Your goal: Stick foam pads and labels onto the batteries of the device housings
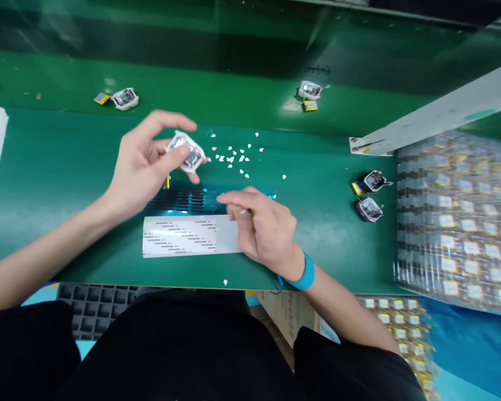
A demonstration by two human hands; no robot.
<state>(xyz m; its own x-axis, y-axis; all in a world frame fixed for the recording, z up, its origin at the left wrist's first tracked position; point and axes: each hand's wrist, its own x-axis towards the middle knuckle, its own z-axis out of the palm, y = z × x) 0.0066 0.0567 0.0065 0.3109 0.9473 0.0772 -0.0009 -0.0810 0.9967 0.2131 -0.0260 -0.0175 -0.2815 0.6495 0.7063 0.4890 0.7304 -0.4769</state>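
Above green tabletop (334, 239), left hand (150, 153) holds white casing (195, 157); white dots (232, 159) at casing's three o'clock. Right hand (265, 223) at casing's four o'clock, fingers curled narrow; cannot tell contents.

A single camera, worn on the person's head, faces forward and steeply down over a green workbench (329, 239) — the black-clothed torso (183, 345) at the lower edge. The view is close, left hand (144, 159) and right hand (265, 225) near mid-frame — yet wide enough to include stacked clear trays (459, 223) at right.
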